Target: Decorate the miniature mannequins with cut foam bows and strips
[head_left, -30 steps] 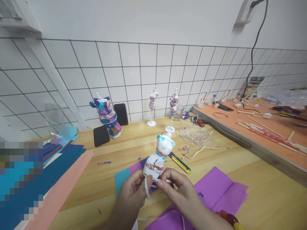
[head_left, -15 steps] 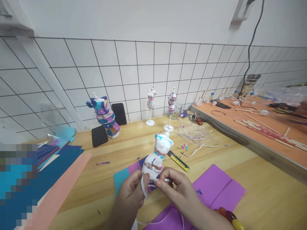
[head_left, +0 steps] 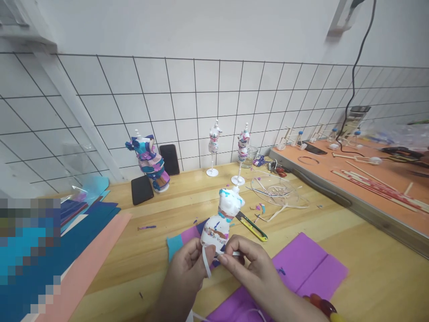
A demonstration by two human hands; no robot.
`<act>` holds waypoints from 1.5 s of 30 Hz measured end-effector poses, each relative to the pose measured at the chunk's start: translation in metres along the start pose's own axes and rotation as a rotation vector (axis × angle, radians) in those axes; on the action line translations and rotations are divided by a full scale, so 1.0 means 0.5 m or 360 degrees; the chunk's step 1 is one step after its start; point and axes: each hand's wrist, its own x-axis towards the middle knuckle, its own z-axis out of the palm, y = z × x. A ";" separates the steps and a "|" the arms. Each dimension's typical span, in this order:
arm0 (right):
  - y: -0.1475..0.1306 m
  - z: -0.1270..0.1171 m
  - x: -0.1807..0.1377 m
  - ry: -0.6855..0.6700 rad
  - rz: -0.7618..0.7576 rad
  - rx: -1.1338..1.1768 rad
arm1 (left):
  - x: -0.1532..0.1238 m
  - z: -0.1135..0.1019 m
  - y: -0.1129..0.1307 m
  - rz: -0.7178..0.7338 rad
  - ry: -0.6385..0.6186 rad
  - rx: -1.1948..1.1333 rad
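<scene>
My left hand (head_left: 185,275) and my right hand (head_left: 250,264) meet at the base of a small white mannequin bust (head_left: 223,219) smeared with blue and purple. The left fingers are closed round the bust's lower end. A thin white strip (head_left: 205,263) hangs between the two hands, and my right hand pinches its other end against the bust. The bust tilts away from me above the wooden table (head_left: 174,197).
Purple sheets (head_left: 301,264) lie under my right hand. Yellow-handled snips (head_left: 252,226) lie just beyond the bust. Coloured sheets (head_left: 87,232) are stacked at left. A dressed mannequin (head_left: 149,163), two phones, two bare mannequins on stands (head_left: 213,145) and a clear dish (head_left: 275,190) stand further back. An orange bench (head_left: 368,179) runs along the right.
The hands and bust stay almost where they were; only the camera has shifted slightly. The pinch on the white strip is unchanged.
</scene>
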 end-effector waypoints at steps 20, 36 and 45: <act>-0.009 -0.002 0.004 -0.0016 0.0006 0.0052 | -0.006 -0.006 -0.006 0.0019 0.0067 -0.0022; 0.000 0.003 0.005 -0.0053 0.0141 0.0398 | -0.007 0.002 -0.012 -0.0114 0.0129 -0.0213; -0.004 -0.003 0.007 -0.0098 0.0125 0.0425 | -0.011 0.006 -0.002 -0.0200 0.0067 -0.0338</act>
